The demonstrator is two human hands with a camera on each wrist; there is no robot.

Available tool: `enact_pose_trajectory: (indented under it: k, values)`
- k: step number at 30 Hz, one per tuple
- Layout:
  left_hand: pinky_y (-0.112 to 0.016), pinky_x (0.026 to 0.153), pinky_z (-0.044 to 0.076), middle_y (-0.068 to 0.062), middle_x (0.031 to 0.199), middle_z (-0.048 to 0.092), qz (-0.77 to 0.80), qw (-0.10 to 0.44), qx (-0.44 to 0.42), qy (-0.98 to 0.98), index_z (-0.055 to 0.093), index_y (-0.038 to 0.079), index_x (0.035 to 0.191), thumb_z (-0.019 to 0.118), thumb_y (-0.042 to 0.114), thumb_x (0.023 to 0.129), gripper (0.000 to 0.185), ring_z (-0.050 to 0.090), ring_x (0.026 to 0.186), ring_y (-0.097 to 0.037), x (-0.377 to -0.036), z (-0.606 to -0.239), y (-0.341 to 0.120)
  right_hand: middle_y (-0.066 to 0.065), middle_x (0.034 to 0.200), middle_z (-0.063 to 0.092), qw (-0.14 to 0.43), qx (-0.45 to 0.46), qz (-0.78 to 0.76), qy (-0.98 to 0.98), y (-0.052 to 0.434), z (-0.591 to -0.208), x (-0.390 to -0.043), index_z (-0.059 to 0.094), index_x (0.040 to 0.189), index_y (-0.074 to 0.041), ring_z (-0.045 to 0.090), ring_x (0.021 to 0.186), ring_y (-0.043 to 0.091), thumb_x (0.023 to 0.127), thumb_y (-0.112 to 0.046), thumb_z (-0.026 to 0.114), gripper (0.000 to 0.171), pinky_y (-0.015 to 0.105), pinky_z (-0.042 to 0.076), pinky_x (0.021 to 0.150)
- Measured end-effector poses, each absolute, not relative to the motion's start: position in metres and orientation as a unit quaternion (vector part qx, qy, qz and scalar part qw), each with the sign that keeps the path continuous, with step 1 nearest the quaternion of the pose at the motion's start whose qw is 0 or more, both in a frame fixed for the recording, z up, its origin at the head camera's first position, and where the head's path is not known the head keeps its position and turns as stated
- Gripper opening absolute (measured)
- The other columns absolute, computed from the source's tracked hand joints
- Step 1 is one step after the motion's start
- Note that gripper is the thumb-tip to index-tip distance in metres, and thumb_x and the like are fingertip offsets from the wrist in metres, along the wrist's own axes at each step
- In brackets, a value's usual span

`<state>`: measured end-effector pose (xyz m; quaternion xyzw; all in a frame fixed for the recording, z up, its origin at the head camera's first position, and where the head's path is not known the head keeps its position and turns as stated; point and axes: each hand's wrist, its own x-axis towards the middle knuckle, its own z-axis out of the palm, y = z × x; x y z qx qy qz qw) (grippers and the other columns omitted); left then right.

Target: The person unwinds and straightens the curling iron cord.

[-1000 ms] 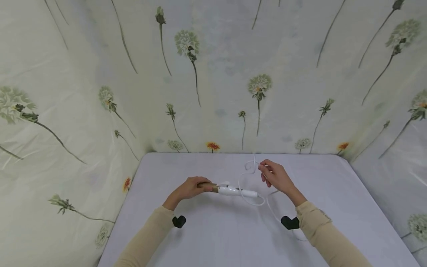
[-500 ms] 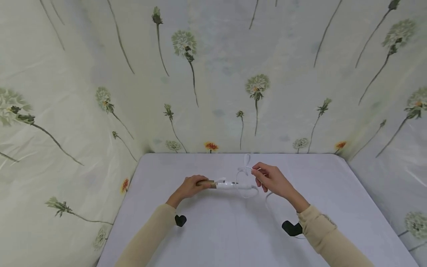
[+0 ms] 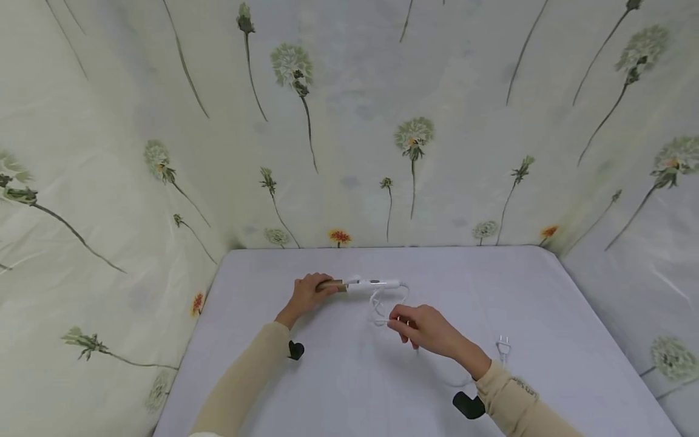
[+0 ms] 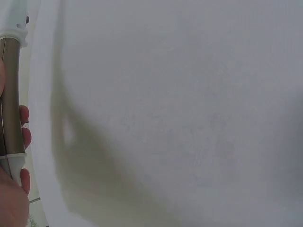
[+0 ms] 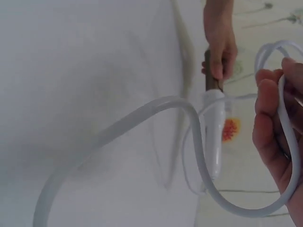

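Observation:
A curling iron [image 3: 377, 284] with a gold barrel and white handle is held near the back of the table. My left hand [image 3: 306, 296] grips it by the barrel [image 4: 11, 94], with fingers wrapped around in the left wrist view. From the handle's right end comes a white cord [image 5: 161, 104], gathered into a few loops beside my right hand [image 3: 428, 329]. That hand pinches the cord between thumb and fingers, in front of the handle [image 5: 214, 137]. The rest of the cord hangs past the right wrist, partly hidden by the forearm.
A two-pin plug [image 3: 503, 347] shows just beyond the right forearm. The table [image 3: 349, 388] has a pale cover, and flower-printed sheets [image 3: 349, 139] enclose its back and sides. Black mounts [image 3: 468, 405] stick out at both wrists.
The curling iron has moved up in the head view with my left hand. My right hand has come down and left, bringing the cord loops below the handle. The plug has come into sight.

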<state>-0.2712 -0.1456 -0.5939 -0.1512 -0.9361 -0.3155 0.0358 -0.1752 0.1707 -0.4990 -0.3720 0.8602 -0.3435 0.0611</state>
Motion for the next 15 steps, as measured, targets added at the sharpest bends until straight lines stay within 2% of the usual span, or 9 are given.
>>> enact_pose_trajectory:
  k: [6,15]
  values:
    - [-0.039,0.077,0.025,-0.001,0.097,0.065,-0.301,0.051,-0.137,-0.942,0.064,0.021,0.116,0.062,0.049,0.086,0.041,0.049,0.085,-0.019,-0.278,-0.597,-0.142,-0.019,0.075,0.055,0.017,-0.367,-0.267,0.891,0.162,-0.532,-0.165,0.062,0.088,-0.027,0.047,0.064,-0.005,0.090,-0.030,0.064,0.005,0.016,0.041,0.056]
    - [-0.047,0.083,0.026,-0.006,0.099,0.065,-0.322,0.067,-0.130,-0.935,0.064,0.015,0.119,0.064,0.044,0.087,0.043,0.049,0.088,-0.024,-0.287,-0.601,-0.137,-0.019,0.071,0.048,0.048,-0.337,-0.200,0.919,0.154,-0.579,-0.153,0.060,0.078,-0.026,0.038,0.058,-0.005,0.084,-0.032,0.071,0.014,0.016,0.035,0.052]
